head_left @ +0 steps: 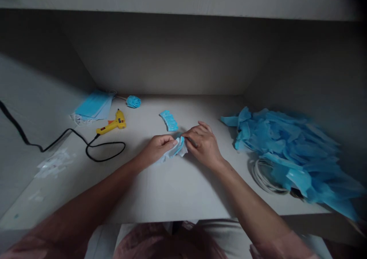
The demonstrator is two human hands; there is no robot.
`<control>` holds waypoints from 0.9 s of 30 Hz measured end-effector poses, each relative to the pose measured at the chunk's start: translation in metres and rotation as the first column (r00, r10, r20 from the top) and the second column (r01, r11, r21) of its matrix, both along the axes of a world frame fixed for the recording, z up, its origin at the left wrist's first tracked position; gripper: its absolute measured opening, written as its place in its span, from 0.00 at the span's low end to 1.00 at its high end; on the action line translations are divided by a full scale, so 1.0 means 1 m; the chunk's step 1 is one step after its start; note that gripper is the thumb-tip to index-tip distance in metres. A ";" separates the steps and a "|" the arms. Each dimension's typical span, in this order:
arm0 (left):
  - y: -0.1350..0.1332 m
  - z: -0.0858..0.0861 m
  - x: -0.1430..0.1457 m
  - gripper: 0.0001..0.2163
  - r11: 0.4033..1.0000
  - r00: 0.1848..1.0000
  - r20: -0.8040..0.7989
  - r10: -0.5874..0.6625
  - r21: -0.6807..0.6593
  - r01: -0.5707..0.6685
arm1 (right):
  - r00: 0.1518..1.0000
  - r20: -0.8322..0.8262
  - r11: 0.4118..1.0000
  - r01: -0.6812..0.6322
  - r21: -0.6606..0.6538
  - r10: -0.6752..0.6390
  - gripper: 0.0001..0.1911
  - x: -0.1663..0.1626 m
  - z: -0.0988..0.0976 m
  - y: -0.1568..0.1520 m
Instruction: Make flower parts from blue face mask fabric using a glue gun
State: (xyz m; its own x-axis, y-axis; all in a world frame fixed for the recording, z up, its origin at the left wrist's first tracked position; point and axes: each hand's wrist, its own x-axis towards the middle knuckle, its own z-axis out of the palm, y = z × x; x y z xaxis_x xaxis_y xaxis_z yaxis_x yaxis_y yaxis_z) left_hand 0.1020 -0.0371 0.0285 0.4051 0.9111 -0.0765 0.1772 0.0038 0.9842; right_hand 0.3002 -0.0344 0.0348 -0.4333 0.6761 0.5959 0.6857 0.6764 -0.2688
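My left hand [157, 147] and my right hand [202, 142] meet at the middle of a pale desk [172, 186], both closed on a small bunched piece of blue and white mask fabric [178, 149]. The fingers of each hand pinch the fabric from either side, just above the desk top. A short pleated blue strip [169, 120] lies on the desk just beyond my hands.
A yellow glue gun [113, 124] with a looping black cord [100, 152] lies at left. A stack of blue masks [93, 106] and a small blue rolled flower [133, 101] sit behind it. A large heap of blue fabric scraps [289, 152] covers a coiled white cable [262, 175] at right.
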 end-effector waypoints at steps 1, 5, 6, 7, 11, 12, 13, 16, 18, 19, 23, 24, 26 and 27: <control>0.000 0.001 0.000 0.18 1.000 1.000 0.002 0.004 -0.010 -0.004 | 1.000 -0.003 1.000 0.011 0.008 -0.011 0.10 0.001 0.000 0.000; -0.001 0.006 0.001 0.17 0.999 0.998 0.046 0.033 -0.041 -0.031 | 0.997 -0.043 0.998 0.069 0.004 -0.068 0.10 0.007 0.002 0.004; -0.001 0.007 0.001 0.18 0.998 0.997 0.057 0.048 -0.038 -0.045 | 0.995 -0.050 0.996 0.085 -0.005 -0.085 0.09 0.009 0.002 0.005; -0.002 0.008 0.000 0.18 0.998 0.996 0.065 0.064 -0.033 -0.062 | 0.993 -0.056 0.995 0.102 -0.010 -0.103 0.09 0.012 0.003 0.007; -0.002 0.009 -0.001 0.18 0.993 0.990 0.071 0.119 -0.034 -0.116 | 0.978 -0.101 0.983 0.182 0.006 -0.180 0.09 0.026 0.004 0.015; -0.003 0.008 -0.001 0.17 0.991 0.989 0.072 0.129 -0.042 -0.126 | 0.973 -0.117 0.979 0.201 0.006 -0.199 0.08 0.030 0.005 0.017; -0.003 0.008 -0.002 0.17 0.990 0.988 0.075 0.136 -0.052 -0.133 | 0.968 -0.135 0.976 0.216 -0.001 -0.214 0.08 0.033 0.005 0.019; -0.003 0.007 -0.002 0.17 0.989 0.986 0.097 0.137 -0.077 -0.130 | 0.973 -0.176 0.987 0.134 -0.092 -0.149 0.10 0.035 0.007 0.019; -0.002 0.007 -0.002 0.17 0.991 0.985 0.125 0.120 -0.080 -0.110 | 0.980 -0.201 0.986 -0.034 -0.164 0.000 0.12 0.030 0.007 0.016; -0.002 0.007 -0.002 0.18 0.992 0.984 0.143 0.106 -0.081 -0.095 | 0.974 -0.210 0.973 -0.125 -0.194 0.083 0.14 0.026 0.006 0.014; -0.001 0.005 -0.002 0.18 0.995 0.981 0.178 0.073 -0.083 -0.059 | 0.932 -0.238 0.898 -0.335 -0.284 0.272 0.30 0.006 -0.001 0.005; -0.001 0.005 -0.002 0.18 0.995 0.982 0.175 0.071 -0.082 -0.058 | 0.925 -0.253 0.886 -0.353 -0.299 0.283 0.33 0.003 -0.005 0.004; -0.001 0.003 -0.002 0.18 0.995 0.984 0.166 0.062 -0.084 -0.049 | 0.916 -0.291 0.879 -0.363 -0.308 0.276 0.30 -0.003 -0.011 0.004; -0.001 0.003 -0.002 0.18 0.995 0.986 0.159 0.056 -0.090 -0.042 | 0.915 -0.306 0.885 -0.355 -0.302 0.263 0.26 -0.004 -0.014 0.004</control>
